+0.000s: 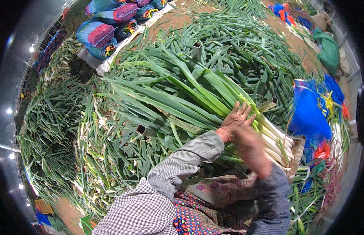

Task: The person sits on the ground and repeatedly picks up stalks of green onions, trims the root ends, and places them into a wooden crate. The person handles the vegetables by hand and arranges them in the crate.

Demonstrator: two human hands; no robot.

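Observation:
A bunch of long green onions [170, 91] lies across a stand, its leaves toward the upper left and its white stalks [276, 141] toward the lower right. My left hand [236, 119] rests on the bunch where green turns to white, fingers spread. Blurred by motion, my right hand [249, 144] crosses close to the left wrist, over the bunch's near side; whether it holds anything is unclear. The root ends lie by an upright board [298, 154]. Square metal tube ends [141, 129] stick up around the bunch.
Cut green leaves [240, 50] heap beyond and to the left of the stand. Filled blue and red mesh sacks [99, 33] lie on a white sheet at the upper left. Blue mesh bags [309, 114] hang at the right, near more onions [337, 141]. A green sack [327, 51] sits farther back.

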